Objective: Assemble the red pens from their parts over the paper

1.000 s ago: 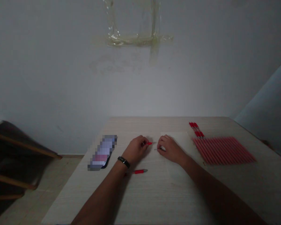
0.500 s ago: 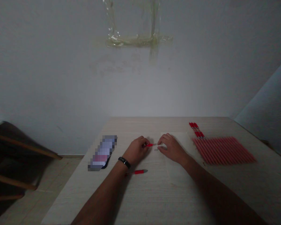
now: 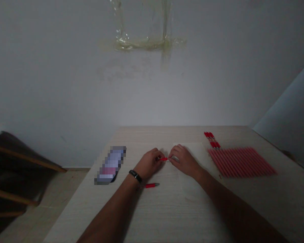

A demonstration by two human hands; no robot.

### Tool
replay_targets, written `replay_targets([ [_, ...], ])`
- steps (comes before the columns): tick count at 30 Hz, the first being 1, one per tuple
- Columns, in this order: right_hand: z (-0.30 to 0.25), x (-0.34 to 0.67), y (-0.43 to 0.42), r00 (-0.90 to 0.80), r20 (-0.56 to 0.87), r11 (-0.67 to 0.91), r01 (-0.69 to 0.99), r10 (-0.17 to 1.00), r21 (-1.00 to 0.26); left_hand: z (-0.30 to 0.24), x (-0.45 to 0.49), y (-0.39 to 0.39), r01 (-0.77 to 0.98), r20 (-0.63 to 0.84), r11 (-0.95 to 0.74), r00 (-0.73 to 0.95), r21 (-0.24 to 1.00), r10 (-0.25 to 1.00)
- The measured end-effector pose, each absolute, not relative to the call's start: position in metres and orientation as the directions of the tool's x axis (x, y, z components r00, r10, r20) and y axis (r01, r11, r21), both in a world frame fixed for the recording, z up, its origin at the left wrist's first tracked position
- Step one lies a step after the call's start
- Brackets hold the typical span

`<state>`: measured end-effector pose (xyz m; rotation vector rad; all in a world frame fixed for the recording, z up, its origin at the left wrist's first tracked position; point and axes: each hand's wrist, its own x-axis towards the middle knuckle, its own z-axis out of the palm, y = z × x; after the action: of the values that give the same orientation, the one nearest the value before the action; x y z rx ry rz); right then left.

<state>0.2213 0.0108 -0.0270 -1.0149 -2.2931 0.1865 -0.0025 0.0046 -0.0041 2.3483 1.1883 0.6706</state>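
My left hand (image 3: pixel 149 164) rests on the light wooden table (image 3: pixel 167 209) with its fingers pinched on a small red pen part (image 3: pixel 163 159). My right hand (image 3: pixel 183 160) sits just to its right, fingers curled on a small pale piece I cannot name, and its fingertips meet the red part. A second red pen piece with a grey tip (image 3: pixel 151 185) lies on the table beside my left wrist, which wears a dark band.
A neat row of several red pens (image 3: pixel 240 162) lies at the right, with a few red caps (image 3: pixel 212 139) behind it. A blurred phone-like object (image 3: pixel 110 164) lies at the left. A dark chair (image 3: pixel 12 168) stands left of the table. Old tape (image 3: pixel 147 42) clings to the wall.
My right hand has closed the small gap and now touches the red part in my left hand. My left hand stayed nearly still.
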Motion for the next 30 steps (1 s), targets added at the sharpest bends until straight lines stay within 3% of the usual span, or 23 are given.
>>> replay_targets([
  [11,-0.027,0.245,0.021,-0.417,0.527,0.64,0.676,0.741,-0.365,-0.002,-0.012,0.009,0.657,0.247,-0.511,0.457,0.554,0.855],
  [30,-0.027,0.228,0.013,-0.511,0.525,0.729,0.546,0.681,-0.414,0.0,-0.002,0.004,0.569,0.222,-0.569,0.564,0.594,0.796],
])
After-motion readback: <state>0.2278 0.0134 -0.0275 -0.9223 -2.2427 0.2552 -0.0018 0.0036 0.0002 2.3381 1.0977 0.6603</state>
